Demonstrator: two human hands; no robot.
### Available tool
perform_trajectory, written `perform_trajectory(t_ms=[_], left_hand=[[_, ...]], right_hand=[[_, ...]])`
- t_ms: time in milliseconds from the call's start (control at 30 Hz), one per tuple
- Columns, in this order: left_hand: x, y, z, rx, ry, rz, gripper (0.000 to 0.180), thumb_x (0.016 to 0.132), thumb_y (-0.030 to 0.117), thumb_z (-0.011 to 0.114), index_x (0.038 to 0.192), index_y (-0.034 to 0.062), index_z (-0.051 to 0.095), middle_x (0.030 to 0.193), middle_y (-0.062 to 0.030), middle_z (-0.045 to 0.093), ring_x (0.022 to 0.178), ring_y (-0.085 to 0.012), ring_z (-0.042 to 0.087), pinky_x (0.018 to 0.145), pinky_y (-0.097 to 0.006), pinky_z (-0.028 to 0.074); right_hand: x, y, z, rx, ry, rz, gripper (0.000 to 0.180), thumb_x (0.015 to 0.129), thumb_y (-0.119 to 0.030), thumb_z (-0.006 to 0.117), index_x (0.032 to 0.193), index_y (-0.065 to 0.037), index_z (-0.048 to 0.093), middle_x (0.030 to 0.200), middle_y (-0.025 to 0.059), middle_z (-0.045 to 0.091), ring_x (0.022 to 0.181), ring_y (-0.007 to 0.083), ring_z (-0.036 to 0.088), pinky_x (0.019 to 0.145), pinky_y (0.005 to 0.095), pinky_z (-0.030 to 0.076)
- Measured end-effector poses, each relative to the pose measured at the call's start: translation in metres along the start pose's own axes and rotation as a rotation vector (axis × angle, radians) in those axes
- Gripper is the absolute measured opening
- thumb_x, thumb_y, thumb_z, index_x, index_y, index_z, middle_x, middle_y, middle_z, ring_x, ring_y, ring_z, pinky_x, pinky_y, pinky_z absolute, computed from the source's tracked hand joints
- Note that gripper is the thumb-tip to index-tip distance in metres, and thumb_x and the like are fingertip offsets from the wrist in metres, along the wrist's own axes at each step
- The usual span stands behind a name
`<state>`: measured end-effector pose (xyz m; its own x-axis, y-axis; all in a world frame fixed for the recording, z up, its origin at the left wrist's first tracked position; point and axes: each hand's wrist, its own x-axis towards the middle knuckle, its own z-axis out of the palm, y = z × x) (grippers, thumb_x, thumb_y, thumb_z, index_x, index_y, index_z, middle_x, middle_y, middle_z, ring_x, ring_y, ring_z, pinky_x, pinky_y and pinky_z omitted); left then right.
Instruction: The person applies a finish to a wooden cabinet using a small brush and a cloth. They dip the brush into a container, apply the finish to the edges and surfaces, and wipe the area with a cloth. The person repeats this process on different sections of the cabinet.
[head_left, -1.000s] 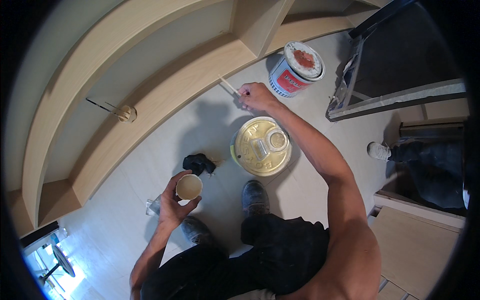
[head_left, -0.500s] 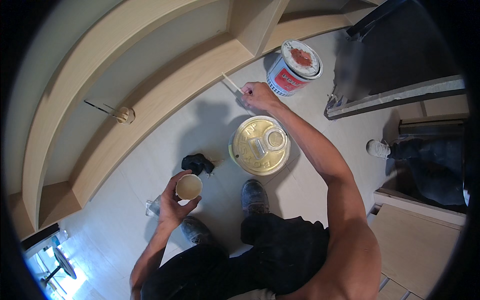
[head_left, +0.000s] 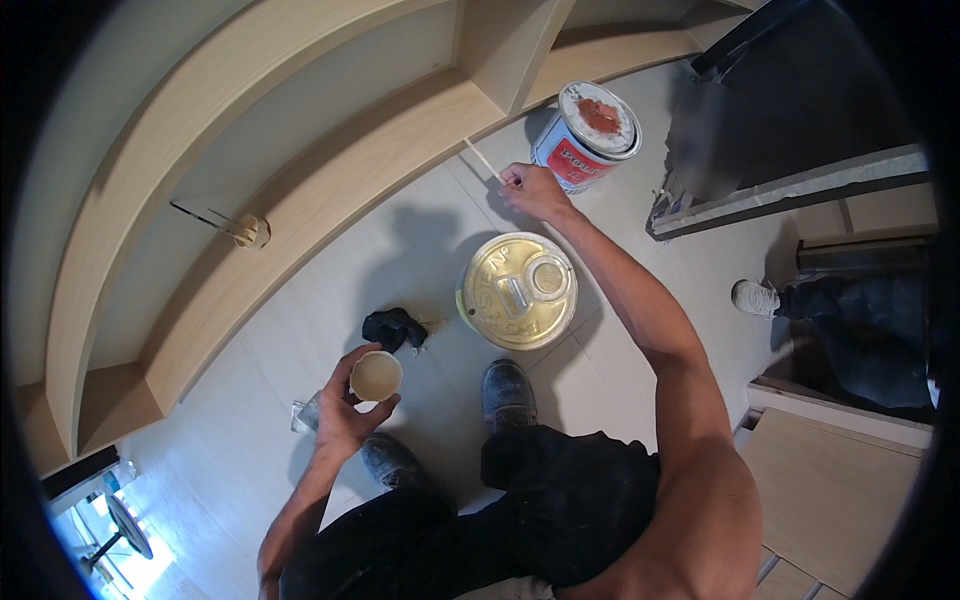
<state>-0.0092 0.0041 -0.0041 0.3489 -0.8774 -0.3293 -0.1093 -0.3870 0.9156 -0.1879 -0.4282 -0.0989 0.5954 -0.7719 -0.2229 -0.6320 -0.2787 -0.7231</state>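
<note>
My left hand [head_left: 350, 412] is wrapped round a small cup [head_left: 377, 377] with pale beige contents, its open top facing up. Farther ahead, my right hand [head_left: 533, 190] pinches a thin pale stick [head_left: 482, 157]. The stick's far end meets the front edge of the wooden shelf unit [head_left: 400, 165] in this view; whether it touches, I cannot tell. Between my arms a round tin with a gold lid [head_left: 520, 290] stands on the floor. Just past my right hand is a white, blue and red tin [head_left: 585, 135], with reddish-brown stuff on its lid.
A black crumpled cloth [head_left: 393, 328] lies on the floor beyond the cup. Another small cup [head_left: 250, 232] with thin brushes or sticks sits on the shelf. To the right are a dark panel [head_left: 800, 100] and another person's shoe [head_left: 755, 298]. My shoes [head_left: 508, 393] stand behind the gold-lidded tin.
My right hand has shifted a little to the right, and the stick's far end has moved right along the shelf edge. My left hand and its cup have barely moved.
</note>
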Motion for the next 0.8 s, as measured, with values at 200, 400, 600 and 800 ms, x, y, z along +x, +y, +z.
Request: perform_trajectory(t_ms=[200, 400, 600, 800], left_hand=[[0.0, 0.007, 0.002, -0.013, 0.009, 0.013, 0.074, 0.079, -0.007, 0.083, 0.145, 0.0082, 0.053, 0.14, -0.0085, 0.061, 0.13, -0.0213, 0.061, 0.105, -0.037, 0.056], [-0.003, 0.006, -0.003, -0.015, -0.015, -0.053, 0.075, 0.079, -0.011, 0.081, 0.146, 0.0058, 0.05, 0.144, -0.0077, 0.057, 0.132, -0.0206, 0.058, 0.112, -0.037, 0.051], [-0.001, 0.0, -0.002, 0.065, 0.006, 0.009, 0.073, 0.078, 0.0, 0.086, 0.144, 0.0102, 0.056, 0.139, -0.0064, 0.063, 0.128, -0.02, 0.062, 0.101, -0.037, 0.059], [0.002, 0.01, 0.001, 0.007, -0.039, -0.038, 0.073, 0.08, -0.004, 0.083, 0.146, 0.0072, 0.053, 0.142, -0.0059, 0.059, 0.131, -0.0177, 0.059, 0.11, -0.034, 0.052]], right_hand=[[0.015, 0.005, -0.004, -0.166, 0.097, 0.005, 0.026, 0.086, -0.02, 0.069, 0.105, -0.003, 0.074, 0.09, 0.0171, 0.076, 0.088, 0.0309, 0.075, 0.083, 0.0419, 0.058], [0.008, 0.042, -0.025, -0.167, 0.218, -0.093, 0.035, 0.088, -0.023, 0.067, 0.119, -0.005, 0.068, 0.094, 0.0233, 0.073, 0.088, 0.0394, 0.072, 0.083, 0.0439, 0.057], [-0.003, -0.026, -0.016, -0.127, -0.018, -0.094, 0.054, 0.09, -0.028, 0.068, 0.139, -0.008, 0.059, 0.094, 0.0236, 0.073, 0.09, 0.04, 0.072, 0.084, 0.045, 0.057], [0.014, -0.082, 0.006, -0.373, -0.208, -0.271, 0.06, 0.091, -0.019, 0.061, 0.151, -0.015, 0.052, 0.105, 0.0233, 0.075, 0.097, 0.0404, 0.072, 0.093, 0.0478, 0.056]])
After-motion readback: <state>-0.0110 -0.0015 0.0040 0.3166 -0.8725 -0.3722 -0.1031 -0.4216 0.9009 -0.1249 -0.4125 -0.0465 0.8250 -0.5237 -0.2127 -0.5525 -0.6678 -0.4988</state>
